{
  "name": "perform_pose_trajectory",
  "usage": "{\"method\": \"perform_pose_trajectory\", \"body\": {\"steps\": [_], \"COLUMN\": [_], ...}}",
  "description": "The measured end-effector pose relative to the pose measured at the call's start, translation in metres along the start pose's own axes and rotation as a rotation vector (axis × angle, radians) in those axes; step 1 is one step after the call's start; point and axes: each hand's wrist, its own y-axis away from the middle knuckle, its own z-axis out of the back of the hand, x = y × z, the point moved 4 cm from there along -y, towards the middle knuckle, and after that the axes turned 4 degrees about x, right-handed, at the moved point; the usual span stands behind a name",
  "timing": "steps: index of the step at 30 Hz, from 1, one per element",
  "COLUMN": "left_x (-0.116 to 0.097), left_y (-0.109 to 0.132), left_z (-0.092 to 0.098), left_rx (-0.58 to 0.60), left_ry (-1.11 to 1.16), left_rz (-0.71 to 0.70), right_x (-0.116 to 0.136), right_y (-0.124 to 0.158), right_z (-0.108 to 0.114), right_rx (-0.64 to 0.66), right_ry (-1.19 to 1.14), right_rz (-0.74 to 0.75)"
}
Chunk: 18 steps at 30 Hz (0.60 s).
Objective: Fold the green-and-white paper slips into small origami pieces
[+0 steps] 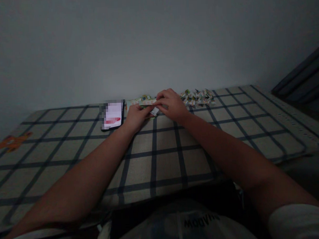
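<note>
My left hand [136, 116] and my right hand [172, 104] meet near the back of the table, fingertips almost touching. Between them is a small piece of printed paper [154, 111], white and green, pinched by the closed fingers of both. How it is folded is too small and dark to tell. Just behind the hands lie more pieces of printed paper [145, 98], partly hidden by my fingers. Beyond my right hand is a cluster of folded paper pieces [197, 98] with pointed corners.
A phone [113, 114] with a lit screen lies left of my left hand. The checked tablecloth [166, 154] covers the table, which stands against a grey wall [151, 43]. An orange figure [12, 142] shows at the far left. Dark slats [301, 76] rise at the right.
</note>
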Motion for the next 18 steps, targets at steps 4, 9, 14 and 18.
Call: {"method": "perform_pose_trajectory", "body": {"steps": [4,9,14,18], "left_x": [0.000,0.004,0.007,0.005], "left_y": [-0.001,-0.002,-0.005,-0.005], "left_z": [-0.001,0.001,0.009,0.012], "left_rx": [0.009,0.009,-0.009,-0.042], "left_ry": [-0.007,-0.042,-0.176,-0.212], "left_rz": [-0.010,-0.023,-0.058,-0.070], "right_x": [0.002,-0.004,-0.009,-0.010], "right_y": [0.000,0.000,-0.001,-0.001], "right_z": [0.004,0.002,-0.002,-0.002], "right_rx": [-0.012,-0.001,-0.004,-0.009], "right_ry": [0.062,0.025,-0.008,-0.037], "right_rz": [-0.012,-0.063,-0.086,-0.123]}}
